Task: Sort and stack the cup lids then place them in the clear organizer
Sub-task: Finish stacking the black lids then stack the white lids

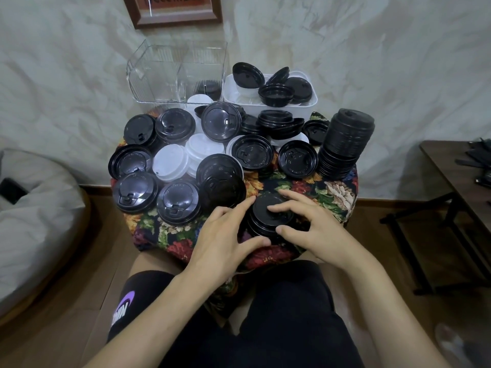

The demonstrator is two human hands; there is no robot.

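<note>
Between the fingers (240, 208) of the left hand (225, 235) and those of the right hand (313, 229): a low stack of lids (263, 221), standing on the table (292, 187) near its front edge. Just beyond the fingertips and to their left: loose lids (252, 152), spread and overlapping. Beyond and right of the fingers: a tall stack of lids (345, 142). Farthest behind: an organizer (159, 73) with a few lids inside, and just beside it on the right a tub (305, 104) holding more.

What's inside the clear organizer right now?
In the clear organizer, a short stack of black lids sits in the right compartment; the left looks empty. Loose lids in front cover its lower edge, hiding the floor there.
</note>
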